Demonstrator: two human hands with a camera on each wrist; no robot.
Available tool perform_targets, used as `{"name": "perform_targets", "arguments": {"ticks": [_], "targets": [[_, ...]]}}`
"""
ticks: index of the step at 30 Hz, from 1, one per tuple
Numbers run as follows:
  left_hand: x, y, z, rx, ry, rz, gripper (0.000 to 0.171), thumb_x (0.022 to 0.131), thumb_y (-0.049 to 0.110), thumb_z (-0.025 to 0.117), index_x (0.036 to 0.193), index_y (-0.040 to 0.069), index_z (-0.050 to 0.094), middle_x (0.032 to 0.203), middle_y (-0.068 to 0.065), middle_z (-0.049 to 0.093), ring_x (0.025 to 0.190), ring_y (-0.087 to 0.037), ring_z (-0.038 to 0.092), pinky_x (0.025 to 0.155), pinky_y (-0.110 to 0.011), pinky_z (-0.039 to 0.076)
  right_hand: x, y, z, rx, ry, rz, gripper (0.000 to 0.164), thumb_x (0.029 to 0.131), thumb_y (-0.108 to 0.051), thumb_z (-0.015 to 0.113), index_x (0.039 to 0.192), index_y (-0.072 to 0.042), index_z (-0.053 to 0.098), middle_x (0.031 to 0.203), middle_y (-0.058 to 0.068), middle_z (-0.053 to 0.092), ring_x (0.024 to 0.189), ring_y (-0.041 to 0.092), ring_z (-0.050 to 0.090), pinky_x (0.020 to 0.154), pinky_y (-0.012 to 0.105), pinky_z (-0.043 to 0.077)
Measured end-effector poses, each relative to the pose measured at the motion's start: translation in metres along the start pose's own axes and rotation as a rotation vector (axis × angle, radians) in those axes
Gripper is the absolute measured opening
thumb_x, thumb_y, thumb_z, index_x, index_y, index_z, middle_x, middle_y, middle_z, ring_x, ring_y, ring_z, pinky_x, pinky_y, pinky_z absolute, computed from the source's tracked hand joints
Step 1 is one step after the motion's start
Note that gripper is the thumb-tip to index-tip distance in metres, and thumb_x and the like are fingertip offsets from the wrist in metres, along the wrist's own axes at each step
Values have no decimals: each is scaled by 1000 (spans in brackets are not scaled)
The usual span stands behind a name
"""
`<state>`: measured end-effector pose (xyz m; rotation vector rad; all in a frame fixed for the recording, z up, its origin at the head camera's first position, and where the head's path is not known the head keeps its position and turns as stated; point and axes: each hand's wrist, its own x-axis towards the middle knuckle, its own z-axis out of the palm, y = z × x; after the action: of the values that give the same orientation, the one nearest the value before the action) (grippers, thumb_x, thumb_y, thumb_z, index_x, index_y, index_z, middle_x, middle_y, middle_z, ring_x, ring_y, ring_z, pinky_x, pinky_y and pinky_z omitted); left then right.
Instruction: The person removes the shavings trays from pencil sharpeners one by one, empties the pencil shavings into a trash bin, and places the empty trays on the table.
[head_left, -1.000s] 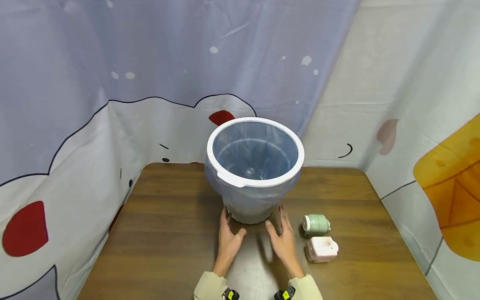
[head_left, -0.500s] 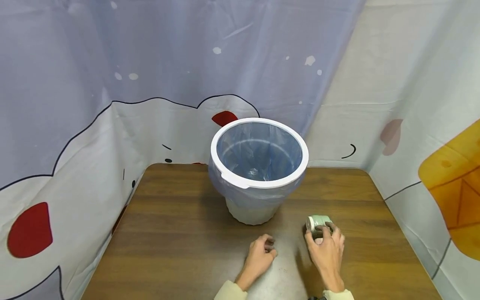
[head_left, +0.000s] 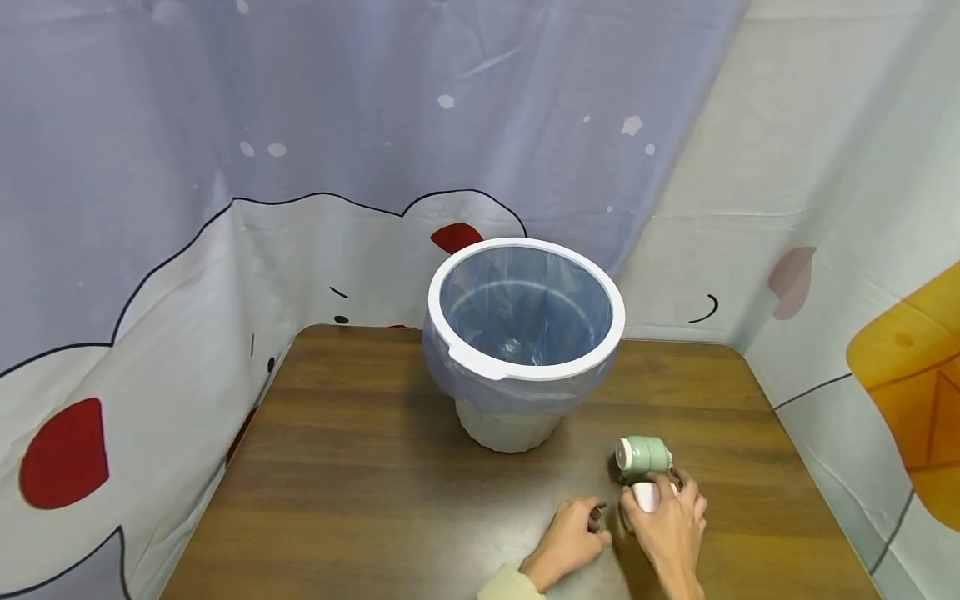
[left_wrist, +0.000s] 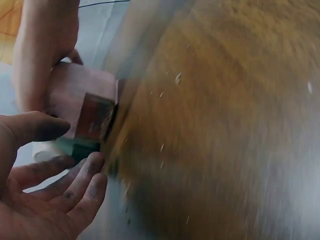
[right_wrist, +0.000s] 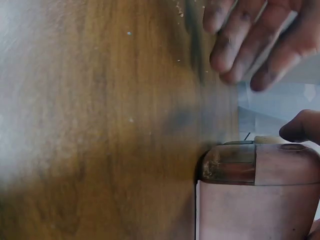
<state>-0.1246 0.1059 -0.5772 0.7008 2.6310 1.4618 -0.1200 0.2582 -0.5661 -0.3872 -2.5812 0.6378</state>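
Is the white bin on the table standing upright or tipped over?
Upright. The bin stands on its base on the table, its lined mouth facing up; beyond the liner nothing clearly shows inside.

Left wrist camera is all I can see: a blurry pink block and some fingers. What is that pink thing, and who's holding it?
Observer: It's a small pink container; the person's right hand grips it on the wooden table.
Visitor: Is anything else near it?
Observer: Yes, a pale green container lies on its side just behind the pink one.
Visitor: And the hand in my view, does it hold anything?
Observer: No. The left hand rests beside the pink container, fingers loosely curled, holding nothing.
Visitor: Anything bigger around?
Observer: A white-rimmed bin lined with a clear bag stands further back on the table.
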Motion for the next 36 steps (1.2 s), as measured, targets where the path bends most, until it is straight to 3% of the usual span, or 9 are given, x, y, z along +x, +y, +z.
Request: {"name": "perform_targets", "arguments": {"ticks": [7,14,17,22,26,30,36], "targets": [[7,4,21,-13,-7,17,21,59,10,66,78,12,58,67,7,53,57,0,47,47,-8,35,-1,1,1,-23,6,-12,44,59,-43,68,91,-15,59,115,16,36,97,40,33,64,53,32],[14,5,33,-41,90,-38,37,55,13,70,89,15,56,79,8,54,69,-5,50,57,-14,40,-3,1,3,-58,-8,35,50,61,-53,62,94,-16,56,103,14,44,89,35,38,49,52,34],[17,5,37,-8,115,-38,39,53,17,72,89,15,57,80,9,53,72,-5,50,62,-14,40,-4,1,4,-60,8,50,50,62,-55,60,94,-17,56,100,13,44,85,34,40,45,53,34],[19,3,43,69,123,9,49,49,20,74,94,13,56,81,9,50,74,-5,49,65,-13,40,-6,4,8,-58,71,38,49,60,-53,63,93,-18,57,97,12,45,81,34,41,41,51,34],[21,0,46,105,116,67,57,50,23,76,100,11,51,87,8,48,79,-4,47,70,-12,38,-7,5,11,-62,56,43,49,59,-53,64,95,-19,57,98,12,45,82,34,40,46,54,34],[21,-3,51,88,111,74,61,48,23,77,101,12,49,91,9,46,83,-5,45,74,-14,37,-7,6,10,-63,41,52,51,58,-52,65,96,-19,56,99,12,44,82,34,40,49,52,35],[24,-7,57,78,202,106,60,49,8,70,105,10,49,96,4,50,88,-9,47,78,-20,37,-7,10,12,-42,64,31,51,59,-51,64,97,-18,56,98,13,43,82,36,38,49,51,33]]}}
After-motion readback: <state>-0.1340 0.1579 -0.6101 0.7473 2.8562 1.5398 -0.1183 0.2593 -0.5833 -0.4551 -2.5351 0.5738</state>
